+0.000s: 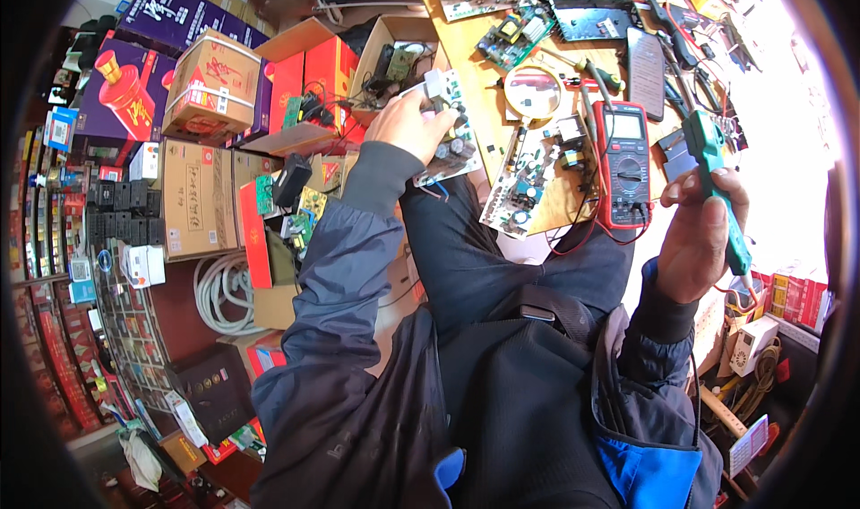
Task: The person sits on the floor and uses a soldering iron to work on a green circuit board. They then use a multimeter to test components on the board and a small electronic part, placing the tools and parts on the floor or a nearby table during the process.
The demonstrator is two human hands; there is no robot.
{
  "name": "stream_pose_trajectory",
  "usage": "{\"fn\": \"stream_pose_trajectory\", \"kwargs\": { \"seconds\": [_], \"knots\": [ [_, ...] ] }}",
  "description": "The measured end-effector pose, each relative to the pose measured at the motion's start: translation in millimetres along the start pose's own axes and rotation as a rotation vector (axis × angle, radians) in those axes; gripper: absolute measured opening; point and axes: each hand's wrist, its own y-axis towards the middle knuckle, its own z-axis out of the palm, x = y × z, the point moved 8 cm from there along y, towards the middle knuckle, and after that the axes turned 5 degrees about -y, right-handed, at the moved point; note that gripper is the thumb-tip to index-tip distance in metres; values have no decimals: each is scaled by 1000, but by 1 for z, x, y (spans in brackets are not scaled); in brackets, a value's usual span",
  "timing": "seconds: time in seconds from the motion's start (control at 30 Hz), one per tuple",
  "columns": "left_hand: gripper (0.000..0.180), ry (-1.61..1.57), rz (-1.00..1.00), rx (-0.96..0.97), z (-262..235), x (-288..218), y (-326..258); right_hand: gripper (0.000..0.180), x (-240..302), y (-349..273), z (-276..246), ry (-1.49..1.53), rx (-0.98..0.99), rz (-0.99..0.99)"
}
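Note:
My left hand (408, 125) grips a green circuit board (451, 142) with dark capacitors and a white part, held over the left edge of the wooden bench (475, 88). My right hand (703, 231) holds a green soldering iron (717, 182) upright, its cord trailing down to the right. Between the hands a red multimeter (623, 164) lies on the bench with red and black leads. Another circuit board (528, 182) lies just left of the meter.
A round magnifier (532, 90), a screwdriver, more boards and tools crowd the bench top. Cardboard and red boxes (215, 83) pile up at the left, with a coil of white cable (219, 289) on the floor. Shelves of small goods line the far left.

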Motion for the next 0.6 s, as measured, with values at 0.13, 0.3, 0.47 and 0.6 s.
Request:
{"fn": "stream_pose_trajectory", "kwargs": {
  "seconds": [0.13,0.3,0.47,0.6],
  "knots": [
    [60,35,17,7,6,-7,2,40,-7,1,4,-13,16,5],
    [58,54,40,4,16,-9,7,41,-14,0,3,18,15,32],
    [58,82,27,16,21,-6,6,43,-21,-2,2,41,15,65],
    [59,75,38,-12,20,-6,5,44,-24,-2,3,54,21,83]
  ]
}}
